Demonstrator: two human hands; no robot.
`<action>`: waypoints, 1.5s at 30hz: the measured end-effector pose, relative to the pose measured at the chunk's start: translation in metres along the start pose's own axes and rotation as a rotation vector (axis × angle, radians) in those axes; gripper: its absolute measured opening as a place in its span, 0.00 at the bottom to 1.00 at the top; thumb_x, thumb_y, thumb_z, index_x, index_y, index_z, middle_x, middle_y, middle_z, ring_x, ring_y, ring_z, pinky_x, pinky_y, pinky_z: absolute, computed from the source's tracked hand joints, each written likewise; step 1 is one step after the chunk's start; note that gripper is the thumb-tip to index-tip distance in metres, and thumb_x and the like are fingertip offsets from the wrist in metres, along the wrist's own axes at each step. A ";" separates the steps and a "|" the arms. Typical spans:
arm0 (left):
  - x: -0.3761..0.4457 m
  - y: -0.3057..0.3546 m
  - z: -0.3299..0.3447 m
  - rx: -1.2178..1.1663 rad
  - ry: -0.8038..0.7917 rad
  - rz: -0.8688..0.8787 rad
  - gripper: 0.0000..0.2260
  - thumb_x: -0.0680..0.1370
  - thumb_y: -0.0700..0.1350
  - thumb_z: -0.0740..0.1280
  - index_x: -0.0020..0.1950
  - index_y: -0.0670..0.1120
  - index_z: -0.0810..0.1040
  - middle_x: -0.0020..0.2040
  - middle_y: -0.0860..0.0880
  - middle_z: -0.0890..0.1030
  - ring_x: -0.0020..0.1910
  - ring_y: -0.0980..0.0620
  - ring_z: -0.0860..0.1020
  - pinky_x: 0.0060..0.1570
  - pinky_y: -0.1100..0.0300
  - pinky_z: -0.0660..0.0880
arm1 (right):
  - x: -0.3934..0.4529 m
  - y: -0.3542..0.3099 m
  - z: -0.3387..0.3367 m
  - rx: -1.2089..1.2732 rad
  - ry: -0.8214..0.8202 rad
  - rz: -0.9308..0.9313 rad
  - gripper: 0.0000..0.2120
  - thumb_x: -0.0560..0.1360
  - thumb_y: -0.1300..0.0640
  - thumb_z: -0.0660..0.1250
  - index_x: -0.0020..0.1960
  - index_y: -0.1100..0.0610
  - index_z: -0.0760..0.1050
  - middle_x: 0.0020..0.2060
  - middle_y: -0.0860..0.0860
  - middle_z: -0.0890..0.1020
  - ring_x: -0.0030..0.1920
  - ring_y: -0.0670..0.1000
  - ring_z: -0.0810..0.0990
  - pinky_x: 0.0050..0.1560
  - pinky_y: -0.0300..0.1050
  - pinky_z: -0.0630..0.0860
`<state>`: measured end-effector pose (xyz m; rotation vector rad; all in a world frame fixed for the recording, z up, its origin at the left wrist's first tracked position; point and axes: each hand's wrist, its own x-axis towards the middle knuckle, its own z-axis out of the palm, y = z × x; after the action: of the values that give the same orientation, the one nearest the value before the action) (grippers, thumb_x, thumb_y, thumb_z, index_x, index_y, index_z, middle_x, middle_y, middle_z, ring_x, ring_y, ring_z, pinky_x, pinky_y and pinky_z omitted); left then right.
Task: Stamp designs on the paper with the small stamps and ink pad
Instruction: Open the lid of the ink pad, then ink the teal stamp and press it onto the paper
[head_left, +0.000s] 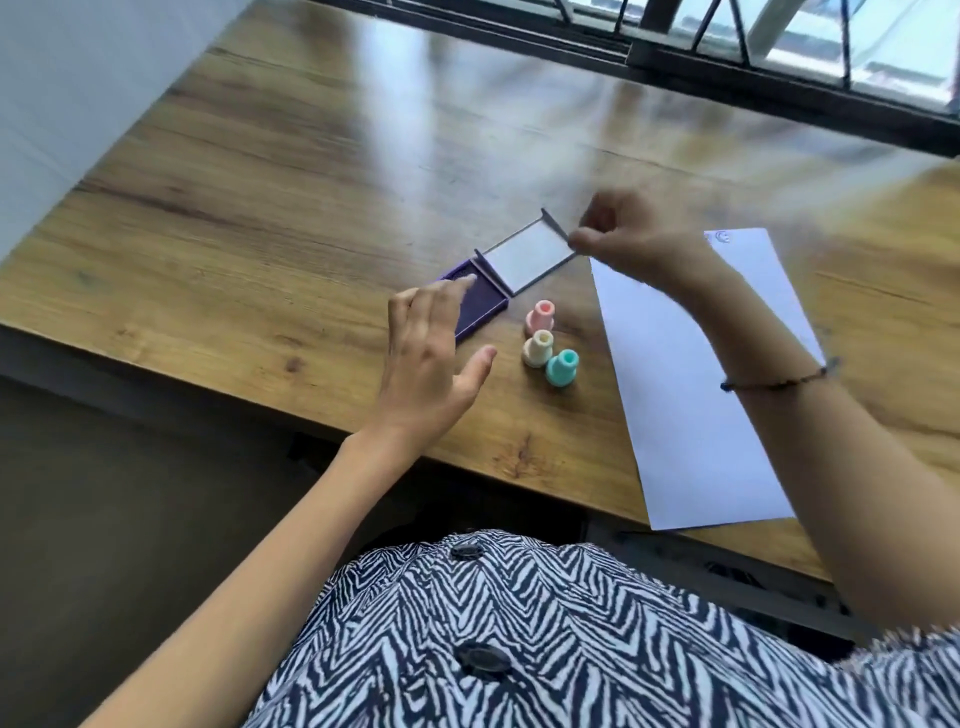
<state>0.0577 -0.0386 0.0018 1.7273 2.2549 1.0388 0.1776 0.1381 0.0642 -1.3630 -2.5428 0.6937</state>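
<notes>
pad: purple rectangular ink pad (480, 301), clear hinged lid (530, 254) lying open beside it
left hand (431, 358): fingers spread, holding nothing, tips on pad's near edge
right hand (641, 236): fingers pinched at lid's far corner
stamps: pink (541, 317), cream (538, 348), teal (562, 367) knob stamps, just right of pad, untouched
paper: white sheet (691, 384), right of stamps, faint marks at far end
step: probably setting pad open
next: pick a stamp, ink it

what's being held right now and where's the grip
The right hand pinches the ink pad's open lid at its far corner; the left hand holds nothing.
</notes>
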 end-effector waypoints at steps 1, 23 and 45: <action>-0.002 0.002 -0.001 -0.016 0.014 -0.010 0.24 0.70 0.43 0.68 0.64 0.40 0.68 0.59 0.40 0.75 0.58 0.39 0.68 0.57 0.66 0.55 | -0.017 -0.002 0.005 -0.052 -0.023 -0.013 0.13 0.70 0.54 0.69 0.42 0.65 0.77 0.38 0.60 0.80 0.40 0.56 0.75 0.34 0.45 0.66; -0.005 0.022 -0.007 -1.028 -0.084 -0.444 0.08 0.74 0.36 0.64 0.52 0.41 0.77 0.40 0.47 0.79 0.35 0.55 0.77 0.38 0.67 0.76 | -0.076 -0.044 0.029 0.374 -0.019 -0.018 0.07 0.71 0.58 0.69 0.43 0.63 0.78 0.36 0.62 0.81 0.34 0.60 0.80 0.37 0.58 0.80; -0.007 -0.024 -0.005 -1.191 0.250 -0.752 0.05 0.75 0.37 0.63 0.44 0.43 0.77 0.40 0.47 0.80 0.34 0.58 0.79 0.41 0.68 0.78 | -0.020 -0.065 0.100 -0.205 -0.037 -0.464 0.09 0.68 0.66 0.65 0.48 0.64 0.72 0.48 0.61 0.76 0.49 0.60 0.74 0.43 0.51 0.72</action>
<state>0.0388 -0.0501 -0.0105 0.2605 1.4700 1.8072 0.1044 0.0586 0.0087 -0.7546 -2.8677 0.3814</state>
